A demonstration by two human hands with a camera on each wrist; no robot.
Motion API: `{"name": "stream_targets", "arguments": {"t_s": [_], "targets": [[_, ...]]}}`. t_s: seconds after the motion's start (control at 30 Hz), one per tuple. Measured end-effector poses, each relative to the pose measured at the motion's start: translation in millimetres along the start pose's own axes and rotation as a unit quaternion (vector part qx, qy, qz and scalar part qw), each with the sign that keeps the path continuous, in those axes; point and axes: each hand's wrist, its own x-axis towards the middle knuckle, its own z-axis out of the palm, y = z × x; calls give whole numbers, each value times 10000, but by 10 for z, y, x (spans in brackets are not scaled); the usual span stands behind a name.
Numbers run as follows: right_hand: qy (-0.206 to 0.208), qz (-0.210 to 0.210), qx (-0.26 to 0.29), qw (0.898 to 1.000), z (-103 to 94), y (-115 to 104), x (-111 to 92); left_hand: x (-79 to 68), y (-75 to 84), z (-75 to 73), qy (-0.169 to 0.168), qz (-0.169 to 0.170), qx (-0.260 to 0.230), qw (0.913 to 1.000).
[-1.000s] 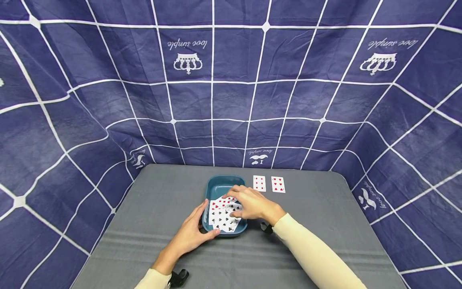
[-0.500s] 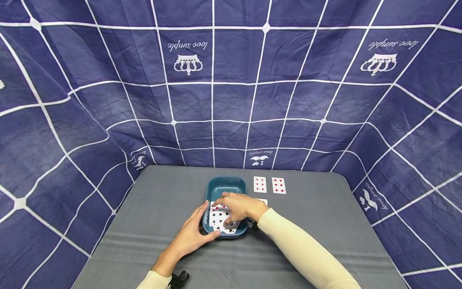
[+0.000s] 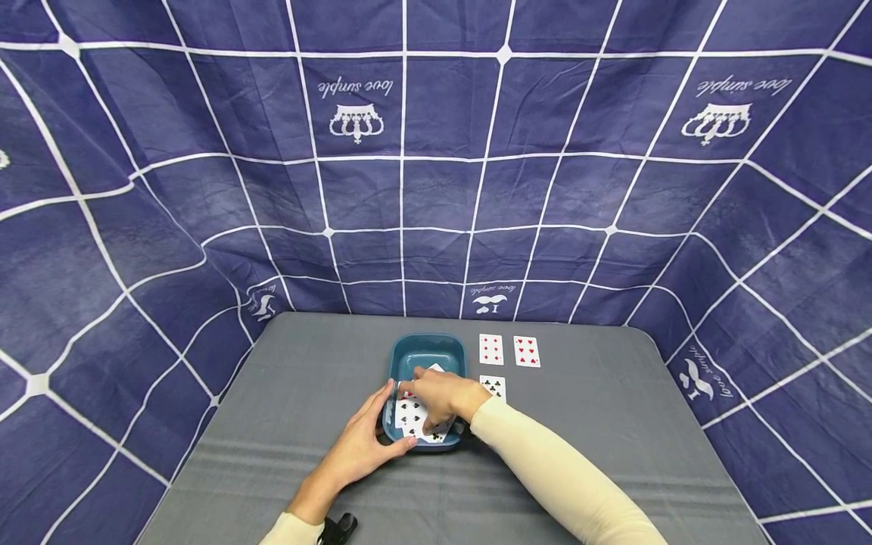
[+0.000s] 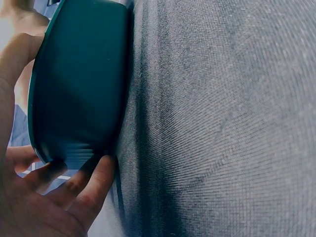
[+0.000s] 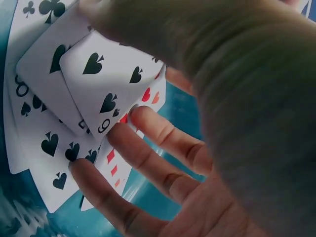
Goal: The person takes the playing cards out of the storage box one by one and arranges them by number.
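A blue-green tray [image 3: 428,350] on the table holds a loose heap of face-up playing cards [image 3: 412,414] in its near half. My left hand [image 3: 361,437] grips the tray's near left corner, thumb on the near rim and fingers along the outer left wall. Inside the tray, my right hand [image 3: 443,395] reaches over the heap with fingers spread, fingertips touching the cards. A spade card [image 5: 94,64] lies on top in the right wrist view, its corner beside the middle fingertip. Other spades, clubs and red cards lie under it, partly hidden by the hand.
Right of the tray, a six of diamonds [image 3: 490,350] and a six of hearts [image 3: 527,352] lie side by side. A club card [image 3: 493,387] lies nearer, partly behind the right wrist. A blue checked cloth [image 3: 436,189] rises behind the grey table [image 3: 579,424].
My right hand has moved left and nearer over the heap, covering more of the red cards. The club card on the table has come into sight. The left hand and tray stay put.
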Motion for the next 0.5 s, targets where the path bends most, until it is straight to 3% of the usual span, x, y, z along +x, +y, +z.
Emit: {"name": "stream_targets", "arguments": {"t_s": [0.5], "targets": [[-14, -28, 135, 9999, -2, -15, -4, 5, 3, -1, -92, -186, -43, 9998]]}}
